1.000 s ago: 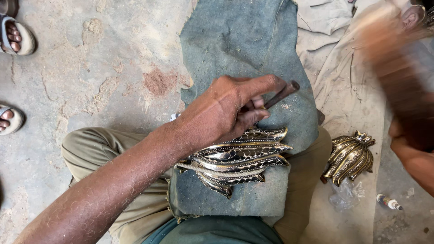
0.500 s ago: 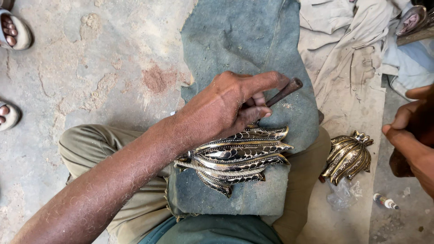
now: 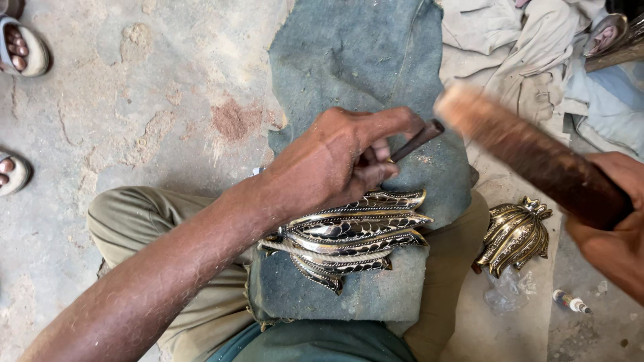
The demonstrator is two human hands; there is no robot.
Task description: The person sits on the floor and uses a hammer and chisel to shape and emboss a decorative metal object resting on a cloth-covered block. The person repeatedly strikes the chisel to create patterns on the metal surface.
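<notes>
My left hand (image 3: pixel 332 164) grips a thin dark metal punch (image 3: pixel 417 139), its tip set down on a shiny leaf-shaped metal ornament (image 3: pixel 352 236). The ornament lies on a grey-blue cloth pad (image 3: pixel 365 74) draped over my leg. My right hand (image 3: pixel 614 221) holds a thick brown wooden mallet (image 3: pixel 530 154), blurred by motion, its end close to the top of the punch.
A second brass leaf-shaped ornament (image 3: pixel 515 234) lies on the ground to the right of my knee. A small tube (image 3: pixel 570 302) sits near it. Pale crumpled cloths (image 3: pixel 516 47) lie at the back right. Other people's sandalled feet (image 3: pixel 23 50) show at the left edge.
My right hand has swung the mallet in from the right, down toward the punch's head. My left hand, the punch and the ornament have stayed where they were.
</notes>
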